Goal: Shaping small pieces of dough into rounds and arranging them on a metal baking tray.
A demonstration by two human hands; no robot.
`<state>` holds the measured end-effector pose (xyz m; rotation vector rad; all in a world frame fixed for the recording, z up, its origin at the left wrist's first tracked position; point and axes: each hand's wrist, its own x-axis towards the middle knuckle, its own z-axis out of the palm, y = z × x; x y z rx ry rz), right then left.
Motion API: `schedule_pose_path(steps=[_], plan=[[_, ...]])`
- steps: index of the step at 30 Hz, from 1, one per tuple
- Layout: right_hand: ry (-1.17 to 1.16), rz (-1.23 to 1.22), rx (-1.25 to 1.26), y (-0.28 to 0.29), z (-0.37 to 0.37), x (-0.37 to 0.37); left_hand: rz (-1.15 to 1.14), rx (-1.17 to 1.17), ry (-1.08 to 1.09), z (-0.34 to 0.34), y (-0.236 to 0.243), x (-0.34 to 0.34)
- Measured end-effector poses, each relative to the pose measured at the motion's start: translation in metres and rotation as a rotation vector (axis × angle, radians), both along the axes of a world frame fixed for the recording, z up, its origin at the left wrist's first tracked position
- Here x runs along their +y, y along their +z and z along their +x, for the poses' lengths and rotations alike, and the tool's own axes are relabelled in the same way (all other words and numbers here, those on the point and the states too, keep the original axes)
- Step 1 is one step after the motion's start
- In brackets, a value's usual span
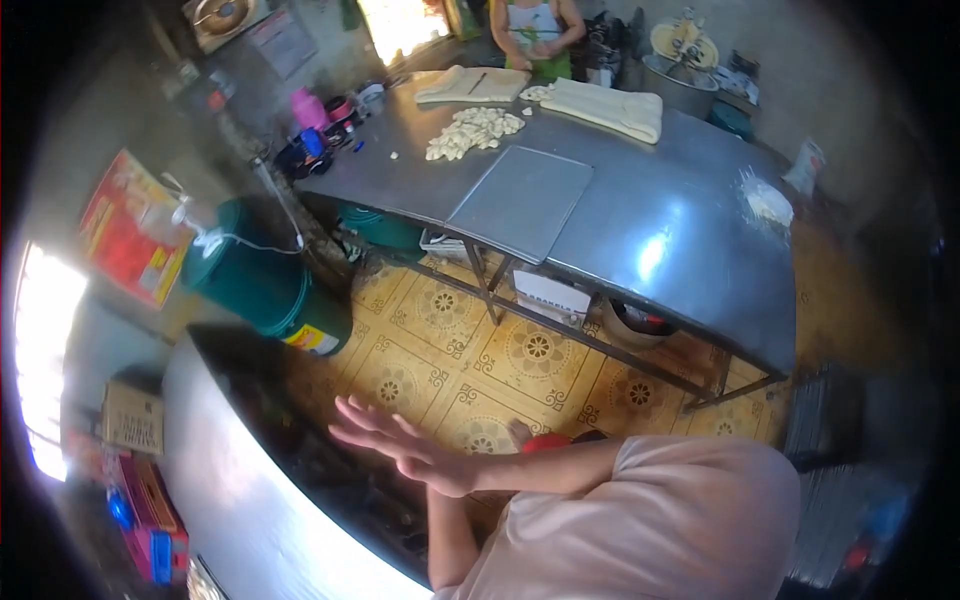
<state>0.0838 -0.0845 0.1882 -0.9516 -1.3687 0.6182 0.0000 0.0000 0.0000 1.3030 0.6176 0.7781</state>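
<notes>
My right hand point(415, 455) reaches left across my body, its fingers stretched out and slightly spread. It holds nothing that I can see. My left forearm point(452, 540) rises from the lower edge and meets it at the wrist. The left hand is mostly hidden behind the right, so its fingers cannot be made out clearly. Both hands are in the air between a bright metal counter point(255, 490) at the left and a large steel worktable point(690, 265) ahead, apart from both.
On the worktable lie a flat metal tray point(525, 203), a pile of cut dough pieces point(473, 132), dough slabs point(605, 108) and white flour point(768, 203). Across it stands another person point(540, 35). Green drums point(265, 285) stand at the left. A white crate point(550, 297) sits beneath the worktable.
</notes>
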Motion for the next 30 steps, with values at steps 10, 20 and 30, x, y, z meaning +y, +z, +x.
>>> schedule_pose_path(steps=[10, 20, 30], plan=[[-0.658, -0.229, -0.722, -0.245, 0.173, 0.061, -1.032, -0.303, -0.599, 0.120, 0.094, 0.078], [-1.684, -0.908, -0.558, -0.211, 0.352, 0.034, -0.171, 0.646, -0.502, 0.234, -0.015, 0.288], [-2.039, -1.329, -0.093, -0.229, 0.415, -0.024, 0.770, 0.453, -0.781, 0.506, -0.029, 0.320]])
